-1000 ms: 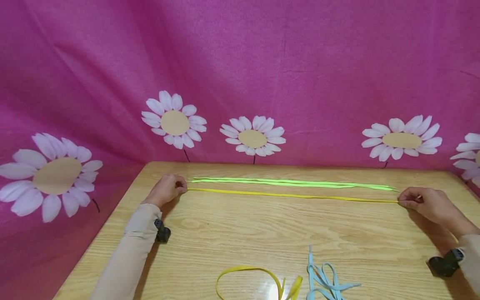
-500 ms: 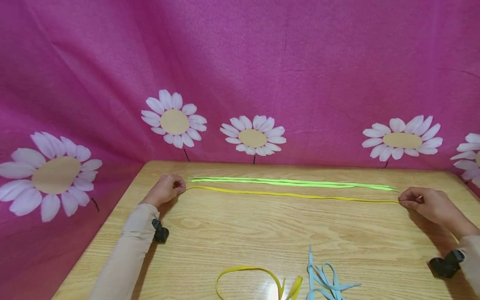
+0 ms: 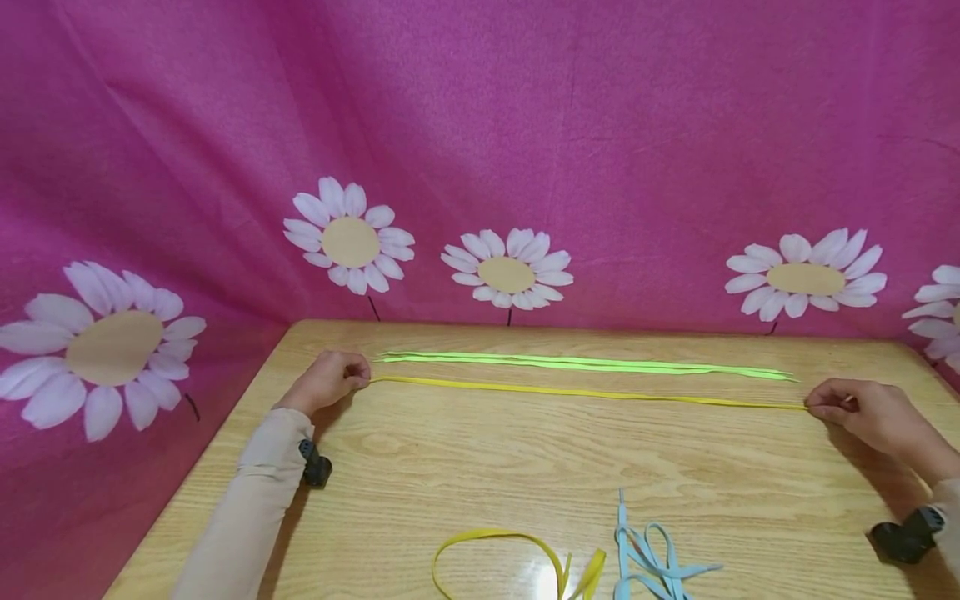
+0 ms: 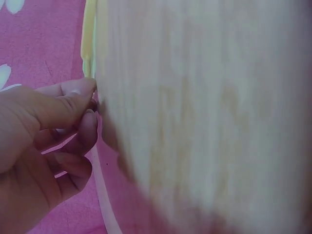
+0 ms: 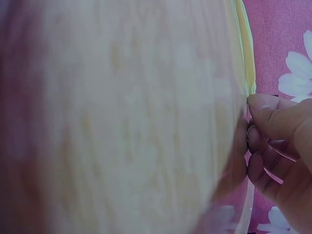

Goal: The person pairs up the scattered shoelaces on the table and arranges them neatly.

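Note:
A yellow shoelace (image 3: 585,392) stretches nearly straight across the far part of the table. My left hand (image 3: 330,383) pinches its left end between thumb and fingers, also seen in the left wrist view, where the yellow lace (image 4: 88,34) runs up from the fingertips. At the other end, my right hand (image 3: 870,417) pinches the lace tip; the right wrist view shows thumb and fingers meeting on the yellow lace (image 5: 247,53). Just beyond it, bright green shoelaces (image 3: 585,363) lie side by side, roughly parallel to the yellow one and touched by neither hand.
Near the front edge of view lie a loosely curved yellow lace (image 3: 498,533) and a tangled light blue lace (image 3: 663,571). The wooden table (image 3: 480,475) ends at a pink flowered cloth (image 3: 637,150) behind and on the left.
The right hand has shifted slightly right and nearer, the left hand slightly left, both still pinching the yellow lace. The lace slackened a little half a second ago and is now straighter.

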Demonstrator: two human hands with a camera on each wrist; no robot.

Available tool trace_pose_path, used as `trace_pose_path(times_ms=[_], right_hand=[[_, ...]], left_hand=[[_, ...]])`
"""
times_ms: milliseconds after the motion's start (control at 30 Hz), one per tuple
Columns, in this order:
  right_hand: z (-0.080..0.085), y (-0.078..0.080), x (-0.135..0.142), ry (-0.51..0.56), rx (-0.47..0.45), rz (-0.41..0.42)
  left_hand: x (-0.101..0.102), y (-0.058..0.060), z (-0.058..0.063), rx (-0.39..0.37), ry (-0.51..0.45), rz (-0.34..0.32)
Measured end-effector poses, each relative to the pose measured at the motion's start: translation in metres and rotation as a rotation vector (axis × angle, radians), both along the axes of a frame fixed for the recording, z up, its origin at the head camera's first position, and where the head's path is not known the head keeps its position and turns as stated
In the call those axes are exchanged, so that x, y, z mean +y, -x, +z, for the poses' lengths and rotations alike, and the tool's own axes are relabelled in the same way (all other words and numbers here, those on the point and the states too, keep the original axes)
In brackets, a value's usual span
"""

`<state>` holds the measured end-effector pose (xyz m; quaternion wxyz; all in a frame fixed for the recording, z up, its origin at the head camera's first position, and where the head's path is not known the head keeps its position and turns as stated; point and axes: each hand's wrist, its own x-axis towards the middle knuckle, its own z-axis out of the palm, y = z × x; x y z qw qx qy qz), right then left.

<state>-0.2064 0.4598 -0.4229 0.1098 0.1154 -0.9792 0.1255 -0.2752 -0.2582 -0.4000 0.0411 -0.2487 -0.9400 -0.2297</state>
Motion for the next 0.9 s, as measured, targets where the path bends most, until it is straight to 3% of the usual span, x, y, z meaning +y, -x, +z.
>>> trace_pose_path(times_ms=[167,333,733,900], right_hand=[[-0.004,-0.002,0.001,0.001,0.028,0.009],[-0.004,-0.004,0.001,0.022,-0.005,0.0],[0.002,-0.008,0.003,0.031,-0.049,-0.004],[0.011,-0.014,-0.008,0.013,0.018,0.023]], left_hand=[[0.002,-0.002,-0.001,-0.026,0.012,0.034],[0.003,-0.004,-0.002,-0.082,0.008,0.066],[-0.005,-0.015,0.003,-0.113,0.026,0.05],[-0.004,-0.025,0.008,-0.114,0.027,0.042]])
